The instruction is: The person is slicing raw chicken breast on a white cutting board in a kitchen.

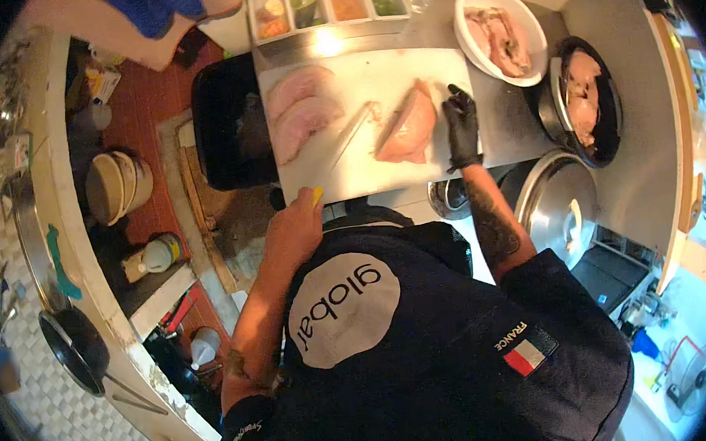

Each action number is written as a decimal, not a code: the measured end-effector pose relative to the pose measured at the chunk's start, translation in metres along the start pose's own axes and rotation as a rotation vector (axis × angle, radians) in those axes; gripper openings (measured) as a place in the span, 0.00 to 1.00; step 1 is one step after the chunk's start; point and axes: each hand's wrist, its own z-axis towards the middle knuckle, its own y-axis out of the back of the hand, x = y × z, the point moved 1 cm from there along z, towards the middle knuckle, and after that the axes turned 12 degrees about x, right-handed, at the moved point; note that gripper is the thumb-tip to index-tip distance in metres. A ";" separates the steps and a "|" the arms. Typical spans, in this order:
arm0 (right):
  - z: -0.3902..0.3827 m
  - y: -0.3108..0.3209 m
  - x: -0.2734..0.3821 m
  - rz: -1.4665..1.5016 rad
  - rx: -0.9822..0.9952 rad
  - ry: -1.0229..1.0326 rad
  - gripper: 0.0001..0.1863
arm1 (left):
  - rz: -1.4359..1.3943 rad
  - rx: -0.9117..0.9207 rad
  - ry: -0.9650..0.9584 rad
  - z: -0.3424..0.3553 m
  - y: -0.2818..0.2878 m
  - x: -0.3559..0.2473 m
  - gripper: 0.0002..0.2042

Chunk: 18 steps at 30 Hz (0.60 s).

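Note:
My bare left hand (293, 227) is closed at the near edge of the white cutting board (341, 87), around the yellow handle of what looks like a knife (318, 195). Its thin blade is hard to make out against the board. On my right hand (462, 118) is a black glove; its slightly bent fingers rest at the board's right side, apart from the raw meat piece (412, 131) beside them, and nothing shows in them. Pale pink meat slabs (303, 111) lie at the board's left. A small scrap (373, 109) sits mid-board.
Behind the board stands a metal rack of containers (328, 34) with cut ingredients. At right are a white bowl (532, 37) of raw meat, a black pan (604, 89) with more meat, and a large lidded pot (565, 202). A black bin (231, 122) adjoins the board's left side.

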 end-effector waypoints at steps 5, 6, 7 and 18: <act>-0.029 -0.039 0.019 -0.264 0.058 0.143 0.31 | -0.077 0.098 -0.145 0.001 0.024 -0.067 0.11; -0.032 -0.042 0.023 -0.290 0.044 0.154 0.32 | -0.067 0.110 -0.149 0.001 0.023 -0.074 0.11; -0.032 -0.049 0.022 -0.165 -0.021 0.164 0.31 | -0.057 0.108 -0.150 0.000 0.021 -0.080 0.11; -0.027 -0.066 0.029 -0.232 -0.165 0.140 0.31 | 0.084 0.108 -0.123 -0.008 0.021 -0.102 0.07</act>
